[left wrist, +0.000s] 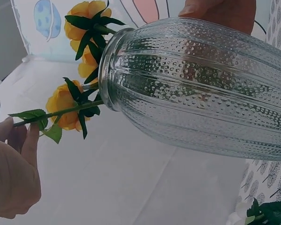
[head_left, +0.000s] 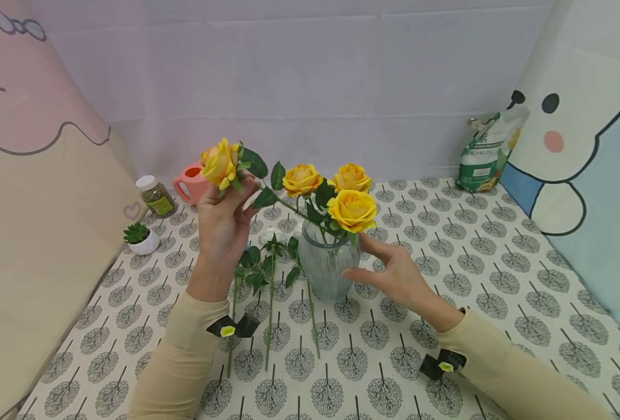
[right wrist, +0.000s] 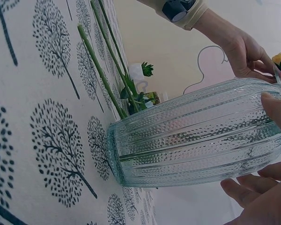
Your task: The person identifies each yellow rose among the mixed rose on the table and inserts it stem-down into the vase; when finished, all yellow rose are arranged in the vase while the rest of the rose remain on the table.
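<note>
A ribbed clear glass vase [head_left: 324,265] [left wrist: 201,89] [right wrist: 196,136] stands on the tree-print tablecloth [head_left: 498,256] with three yellow roses [head_left: 351,210] in it. My left hand [head_left: 236,191] pinches a fourth yellow rose [head_left: 220,163] just below its head. That rose's stem [left wrist: 56,112] slants down into the vase mouth. My right hand [head_left: 362,256] lies against the vase's right side with its fingers [right wrist: 276,112] nearly straight, touching the glass. Several loose green stems [head_left: 269,303] [right wrist: 103,70] lie on the cloth left of the vase.
A small succulent in a white pot [head_left: 140,237], a lidded jar [head_left: 156,196] and a pink watering can [head_left: 190,182] stand at the back left. A green bag [head_left: 490,153] leans at the back right. Cloth backdrops close in the back and sides.
</note>
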`<state>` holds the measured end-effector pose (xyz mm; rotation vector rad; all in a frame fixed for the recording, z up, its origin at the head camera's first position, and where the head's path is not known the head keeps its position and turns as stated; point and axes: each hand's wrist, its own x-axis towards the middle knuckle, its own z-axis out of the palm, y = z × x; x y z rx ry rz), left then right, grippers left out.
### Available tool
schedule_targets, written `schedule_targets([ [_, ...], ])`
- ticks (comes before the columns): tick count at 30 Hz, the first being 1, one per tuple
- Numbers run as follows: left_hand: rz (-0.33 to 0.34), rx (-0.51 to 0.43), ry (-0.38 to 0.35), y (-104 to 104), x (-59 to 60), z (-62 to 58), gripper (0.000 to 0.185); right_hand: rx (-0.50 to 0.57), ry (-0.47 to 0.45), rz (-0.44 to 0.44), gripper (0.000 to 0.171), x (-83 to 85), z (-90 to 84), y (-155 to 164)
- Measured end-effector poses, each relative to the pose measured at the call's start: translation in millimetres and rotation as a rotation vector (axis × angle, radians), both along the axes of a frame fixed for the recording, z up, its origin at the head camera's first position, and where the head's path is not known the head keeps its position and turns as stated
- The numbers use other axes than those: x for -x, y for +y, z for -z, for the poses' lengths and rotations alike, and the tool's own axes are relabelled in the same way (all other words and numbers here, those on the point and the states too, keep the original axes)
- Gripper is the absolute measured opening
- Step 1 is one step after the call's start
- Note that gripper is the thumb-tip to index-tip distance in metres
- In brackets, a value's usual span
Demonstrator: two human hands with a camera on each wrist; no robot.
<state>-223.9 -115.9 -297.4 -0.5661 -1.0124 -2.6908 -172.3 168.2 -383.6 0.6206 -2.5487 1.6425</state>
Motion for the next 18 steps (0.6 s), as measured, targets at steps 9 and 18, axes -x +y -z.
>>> schedule_targets([
  [9,-0.003,0.051,-0.009,5,0.1,2.8,0.028,0.023,0.017,-0.026,0.084,-0.6,-2.9,0],
  [18,-0.002,0.092,-0.007,11,-0.1,5.9,0.028,0.016,0.0,-0.011,0.079,-0.5,-1.4,-1],
])
